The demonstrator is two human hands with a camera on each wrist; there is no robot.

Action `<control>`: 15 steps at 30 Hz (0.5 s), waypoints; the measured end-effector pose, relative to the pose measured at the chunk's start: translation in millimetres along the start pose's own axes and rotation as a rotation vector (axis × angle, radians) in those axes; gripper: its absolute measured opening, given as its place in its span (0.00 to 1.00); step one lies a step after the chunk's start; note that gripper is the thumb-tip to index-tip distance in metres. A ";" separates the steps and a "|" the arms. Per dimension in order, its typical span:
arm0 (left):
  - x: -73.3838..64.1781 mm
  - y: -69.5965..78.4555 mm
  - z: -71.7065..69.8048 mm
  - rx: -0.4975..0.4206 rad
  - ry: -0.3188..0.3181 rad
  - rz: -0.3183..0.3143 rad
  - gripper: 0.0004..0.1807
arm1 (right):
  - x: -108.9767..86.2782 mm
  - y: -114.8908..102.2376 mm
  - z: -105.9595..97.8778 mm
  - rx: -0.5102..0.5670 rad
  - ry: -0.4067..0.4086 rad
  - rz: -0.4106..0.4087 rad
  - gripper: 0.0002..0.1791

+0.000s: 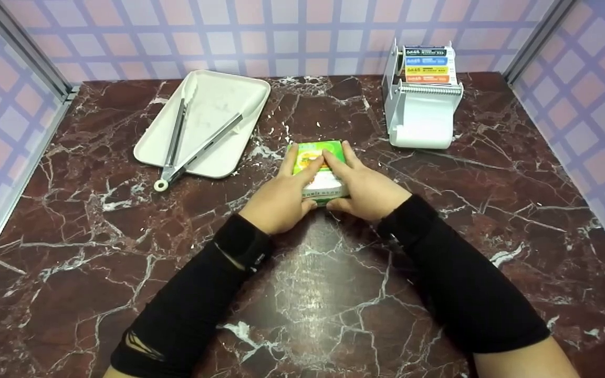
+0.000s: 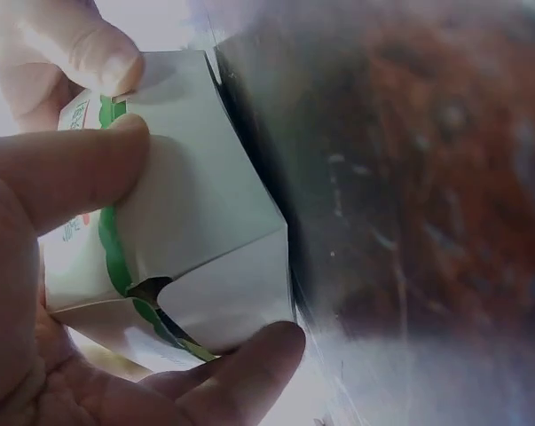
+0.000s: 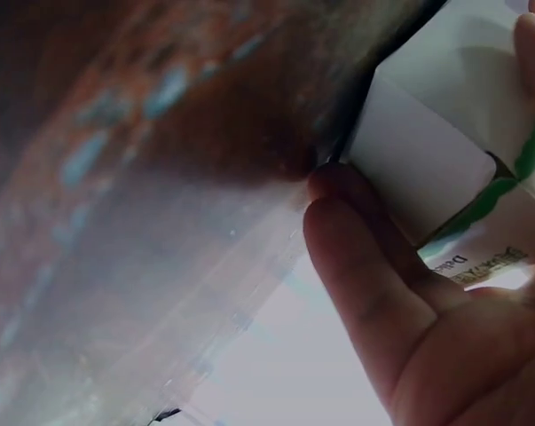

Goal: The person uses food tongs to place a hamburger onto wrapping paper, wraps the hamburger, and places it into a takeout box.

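A small green-and-white paper burger box (image 1: 327, 181) with a burger picture on its lid stands on the marbled table between both hands. My left hand (image 1: 280, 202) grips its left side, with one finger lying over the lid. The right hand (image 1: 371, 191) holds the opposite side in much the same way. From the left wrist, the white front wall of the box (image 2: 196, 177) shows, with both thumbs against it near the scalloped green edge of the lid. A folded corner flap (image 3: 418, 151) appears in the right wrist view, with fingertips at the lower side.
At the back left lies a white tray (image 1: 205, 110) with metal tongs (image 1: 208, 144) across it, their ring end past its front rim. Toward the back right stands a label dispenser (image 1: 423, 100) with coloured strips and a white roll. Patterned walls (image 1: 302, 37) enclose the table.
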State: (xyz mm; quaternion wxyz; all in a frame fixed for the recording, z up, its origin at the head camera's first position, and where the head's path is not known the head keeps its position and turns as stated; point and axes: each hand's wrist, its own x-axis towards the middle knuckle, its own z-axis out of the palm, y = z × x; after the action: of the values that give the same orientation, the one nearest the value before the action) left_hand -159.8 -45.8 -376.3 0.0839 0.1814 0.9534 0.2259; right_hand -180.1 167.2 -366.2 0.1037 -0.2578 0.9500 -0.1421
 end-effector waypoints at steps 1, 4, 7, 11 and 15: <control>0.3 -0.4 0.0 -0.003 -0.004 -0.002 0.53 | 0.0 0.1 0.0 -0.002 -0.001 0.000 0.58; 1.0 -1.3 0.1 -0.012 -0.019 -0.009 0.53 | 0.3 -0.3 0.4 -0.008 -0.003 0.006 0.56; 0.7 -1.8 0.4 -0.020 -0.046 -0.022 0.54 | 0.9 -1.4 1.0 -0.012 -0.004 0.021 0.55; 0.4 -1.7 -0.6 -0.027 -0.084 -0.042 0.55 | 1.3 -2.3 1.4 -0.018 -0.005 0.036 0.56; 1.0 -2.2 -2.9 -0.032 -0.089 -0.069 0.55 | 0.8 -1.0 -0.6 -0.026 -0.020 0.034 0.55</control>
State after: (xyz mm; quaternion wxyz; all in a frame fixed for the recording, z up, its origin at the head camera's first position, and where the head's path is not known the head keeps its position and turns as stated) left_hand -162.1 -48.5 -374.8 0.1371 0.1568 0.9507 0.2298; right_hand -180.4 166.1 -365.4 0.1123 -0.2444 0.9549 -0.1256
